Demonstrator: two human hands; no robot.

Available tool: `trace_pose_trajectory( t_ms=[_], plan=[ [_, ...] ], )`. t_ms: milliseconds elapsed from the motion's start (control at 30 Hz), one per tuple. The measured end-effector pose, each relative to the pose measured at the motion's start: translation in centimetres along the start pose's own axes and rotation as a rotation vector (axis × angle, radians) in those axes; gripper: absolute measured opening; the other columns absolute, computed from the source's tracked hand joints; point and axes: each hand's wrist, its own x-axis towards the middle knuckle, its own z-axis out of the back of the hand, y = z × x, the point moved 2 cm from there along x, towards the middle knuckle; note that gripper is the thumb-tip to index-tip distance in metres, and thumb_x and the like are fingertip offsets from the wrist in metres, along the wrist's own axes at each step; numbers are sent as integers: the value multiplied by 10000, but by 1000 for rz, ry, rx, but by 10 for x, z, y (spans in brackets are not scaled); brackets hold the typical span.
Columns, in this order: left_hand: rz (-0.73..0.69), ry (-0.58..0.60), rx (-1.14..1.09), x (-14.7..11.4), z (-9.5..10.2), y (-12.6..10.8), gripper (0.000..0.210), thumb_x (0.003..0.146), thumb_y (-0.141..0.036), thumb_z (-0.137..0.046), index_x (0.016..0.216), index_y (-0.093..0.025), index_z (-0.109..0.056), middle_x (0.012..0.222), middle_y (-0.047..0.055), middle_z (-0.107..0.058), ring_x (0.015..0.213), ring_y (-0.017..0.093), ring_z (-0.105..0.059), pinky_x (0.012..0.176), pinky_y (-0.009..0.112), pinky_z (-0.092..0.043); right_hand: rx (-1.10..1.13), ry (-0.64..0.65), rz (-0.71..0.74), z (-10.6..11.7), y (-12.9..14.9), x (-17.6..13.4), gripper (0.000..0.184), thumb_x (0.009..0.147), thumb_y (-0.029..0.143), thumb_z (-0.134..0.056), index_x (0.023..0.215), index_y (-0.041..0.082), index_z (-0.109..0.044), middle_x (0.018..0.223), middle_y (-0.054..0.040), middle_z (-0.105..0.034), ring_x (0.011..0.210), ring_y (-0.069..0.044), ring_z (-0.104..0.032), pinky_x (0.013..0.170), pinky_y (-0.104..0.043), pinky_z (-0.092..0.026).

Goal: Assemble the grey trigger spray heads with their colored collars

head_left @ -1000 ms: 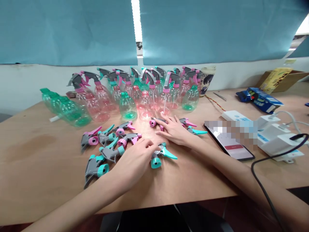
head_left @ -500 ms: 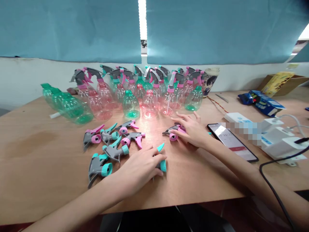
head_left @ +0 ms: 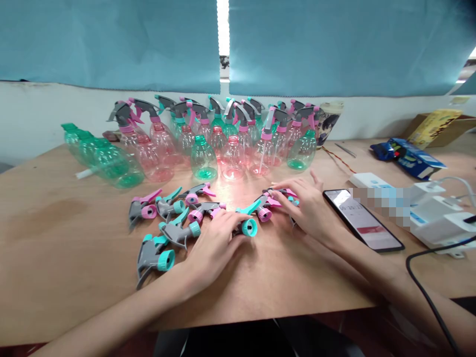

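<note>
My left hand (head_left: 219, 235) is closed around a grey-and-teal spray trigger head (head_left: 249, 227), whose teal collar and lever stick out past the fingers. To its right, my right hand (head_left: 307, 206) lies with its fingers spread over a grey-and-pink trigger head (head_left: 265, 213) and other heads partly hidden under it. Beside the left hand lie several more loose trigger heads, such as a teal-collared one (head_left: 165, 260) and a pink-collared one (head_left: 148, 211).
Behind stand several clear spray bottles, some uncapped like the green bottle (head_left: 204, 161), others with heads on. Green bottles (head_left: 111, 163) are bunched at left. On the right are a phone (head_left: 362, 218), a power strip (head_left: 375, 183), a black cable (head_left: 420, 282) and a blue packet (head_left: 412, 156).
My left hand has moved up and away from the table's front edge with the teal trigger head, turning its collar towards me. A teal head near the phone has shifted left under my right hand.
</note>
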Motion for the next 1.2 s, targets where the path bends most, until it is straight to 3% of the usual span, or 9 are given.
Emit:
trace_pose_trajectory(
  t_ms=[67,167,333,467,567,700,767,1000,1200],
  plan=[
    [34,-53,-41,-1,0,3,252,879,-133,-543,1116,-217,-559,860,3,-588,910,205,-528,878,372,-409,152,36,37,3,12,3,128,897,291,-550,866,190,-622,793,-27,-695,758,-183,-645,871,-408,-439],
    [94,-96,-109,-3,-1,6,282,858,-128,-556,1121,-230,-563,776,-17,-546,824,191,-545,806,344,-431,339,144,44,-3,25,2,73,869,252,-579,892,187,-601,731,-11,-650,646,-145,-600,618,-284,-462],
    [110,-151,-179,-4,-5,8,288,802,-103,-600,1063,-226,-588,783,-24,-542,700,153,-531,694,286,-429,599,344,-26,-25,30,-7,295,814,231,-639,1077,202,-508,932,-35,-603,798,-154,-599,666,-283,-502],
    [75,-153,-196,-4,-7,8,279,783,-74,-611,1020,-220,-598,777,-25,-537,695,146,-521,676,271,-421,743,452,-88,-33,30,-11,234,842,178,-588,1054,225,-499,957,-17,-587,797,-136,-598,648,-264,-513],
    [52,-156,-215,-5,-7,8,312,791,-56,-599,1051,-228,-590,762,-30,-527,716,147,-526,692,272,-423,744,401,-66,-30,30,-12,185,847,198,-596,1007,214,-506,955,-22,-582,791,-136,-591,643,-267,-517],
    [10,-170,-240,-6,-5,7,283,834,-93,-581,1080,-233,-581,835,-19,-549,741,141,-533,711,272,-433,545,188,101,-21,31,-13,131,828,185,-621,945,183,-561,892,-40,-565,807,-160,-553,673,-302,-497],
    [6,-167,-232,-6,-4,7,290,837,-90,-587,1086,-237,-578,846,-20,-552,759,141,-535,732,276,-435,462,147,163,-19,31,-15,106,821,167,-622,925,175,-603,876,-46,-543,811,-166,-539,692,-314,-484],
    [-18,-197,-148,-8,-3,9,305,850,-95,-586,1126,-223,-561,802,-15,-526,757,155,-517,744,299,-440,322,104,222,-24,36,-26,188,847,142,-592,1024,157,-653,818,-60,-591,749,-170,-545,679,-320,-467],
    [-127,-217,-102,-9,-5,11,340,854,-37,-547,1154,-196,-541,926,27,-599,844,179,-519,817,335,-435,501,173,118,-27,40,-26,172,845,100,-569,996,113,-649,685,-30,-596,648,-147,-518,614,-298,-453]
  ],
)
